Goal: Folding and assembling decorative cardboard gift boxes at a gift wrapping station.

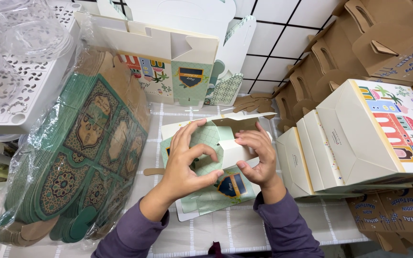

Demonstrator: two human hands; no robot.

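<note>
Both hands clamp on one half-folded green-and-cream patterned cardboard box (216,162) at the middle of the grey checked tablecloth (244,229): the left hand (185,160) pinches its near flap, the right hand (259,157) presses its white side panel. Open cloth shows only toward the near edge. A plastic-wrapped stack of flat green box blanks (82,153) crowds the left; three folded white boxes with colourful prints (359,134) (brown ones behind) hem in the right.

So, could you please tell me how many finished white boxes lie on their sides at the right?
3: a large one farthest right, a middle one, and a small one nearest the right hand. More may be hidden behind.
</note>
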